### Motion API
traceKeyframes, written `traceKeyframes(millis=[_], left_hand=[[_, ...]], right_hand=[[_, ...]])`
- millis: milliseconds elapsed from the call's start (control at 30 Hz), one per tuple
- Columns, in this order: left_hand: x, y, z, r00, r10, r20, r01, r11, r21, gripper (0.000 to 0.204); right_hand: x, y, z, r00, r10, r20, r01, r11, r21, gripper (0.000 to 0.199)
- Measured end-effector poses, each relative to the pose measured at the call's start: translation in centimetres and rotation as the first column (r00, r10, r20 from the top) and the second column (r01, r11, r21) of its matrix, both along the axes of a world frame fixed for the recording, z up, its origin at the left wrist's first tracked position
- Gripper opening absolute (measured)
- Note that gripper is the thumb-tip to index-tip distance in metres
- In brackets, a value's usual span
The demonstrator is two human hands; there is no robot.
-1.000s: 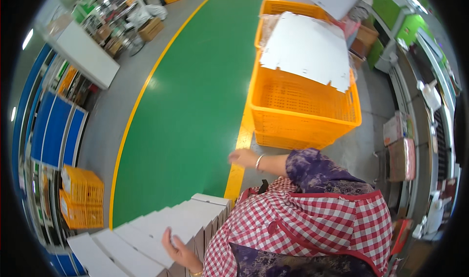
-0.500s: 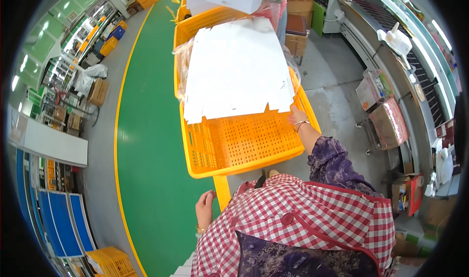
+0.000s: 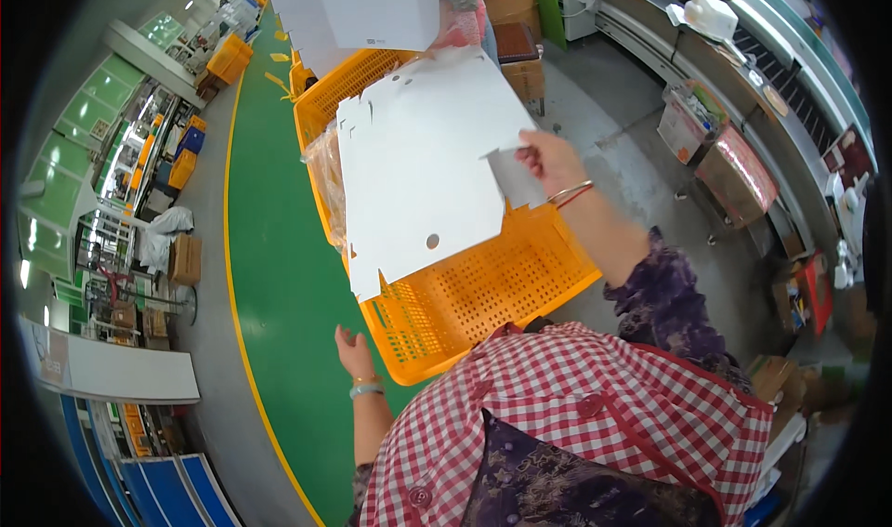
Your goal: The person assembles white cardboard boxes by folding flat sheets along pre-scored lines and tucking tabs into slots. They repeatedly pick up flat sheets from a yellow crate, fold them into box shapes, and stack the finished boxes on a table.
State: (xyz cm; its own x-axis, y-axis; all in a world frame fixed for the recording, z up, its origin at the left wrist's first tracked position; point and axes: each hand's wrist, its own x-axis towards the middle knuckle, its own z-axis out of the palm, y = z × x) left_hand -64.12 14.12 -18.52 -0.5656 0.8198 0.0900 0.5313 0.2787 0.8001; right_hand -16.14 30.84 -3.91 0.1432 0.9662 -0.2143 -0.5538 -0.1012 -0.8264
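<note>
A large white die-cut cardboard sheet (image 3: 427, 169), with slots, notched edges and a round hole, lies slanted over a yellow perforated plastic crate (image 3: 483, 290). My right hand (image 3: 553, 166) pinches the sheet's right edge, lifting that side. Beneath that corner shows a greyish-white part (image 3: 517, 181); I cannot tell if it is another sheet. My left hand (image 3: 352, 351) holds nothing, its fingers apart, over the green floor beside the crate's near left side.
Clear plastic film (image 3: 325, 178) hangs at the crate's left side. A tall white board (image 3: 372, 6) stands beyond, partly hiding a person. Cardboard boxes (image 3: 511, 6) are stacked behind. A conveyor line (image 3: 650, 34) runs along the right, with a wrapped carton (image 3: 734, 176) nearby.
My right hand has risen along the sheet's right edge and now pinches it. The sheet has turned, its right side lifted. My left hand has reached forward and left, nearer the crate.
</note>
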Motion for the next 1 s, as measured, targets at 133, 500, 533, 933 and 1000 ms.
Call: traceKeyframes(millis=[133,500,533,933,1000], left_hand=[[-1.6,5.0,0.4,0.981,-0.126,-0.148,0.128,0.992,0.005,0.073],[-0.4,14.9,3.1,0.668,-0.743,0.050,0.612,0.586,0.531,0.043],[0.8,13.7,6.4,0.648,-0.689,-0.324,0.740,0.469,0.482,0.036],[4.9,9.5,15.3,0.591,-0.602,0.537,0.123,0.726,0.677,0.027],[3.7,8.0,16.0,0.637,-0.577,0.512,0.126,0.733,0.668,0.025]], right_hand=[[1.5,-3.7,6.8,0.991,-0.082,-0.106,0.092,0.991,0.092,0.015],[4.1,-14.4,8.4,0.946,-0.275,0.172,0.249,0.956,0.157,0.019],[5.9,-15.2,7.6,0.934,-0.306,0.184,0.272,0.944,0.187,0.020],[10.6,-9.5,-8.5,0.713,-0.472,0.518,0.139,0.820,0.556,0.021],[8.4,-10.7,-3.8,0.736,-0.486,0.471,0.126,0.782,0.610,0.024]])
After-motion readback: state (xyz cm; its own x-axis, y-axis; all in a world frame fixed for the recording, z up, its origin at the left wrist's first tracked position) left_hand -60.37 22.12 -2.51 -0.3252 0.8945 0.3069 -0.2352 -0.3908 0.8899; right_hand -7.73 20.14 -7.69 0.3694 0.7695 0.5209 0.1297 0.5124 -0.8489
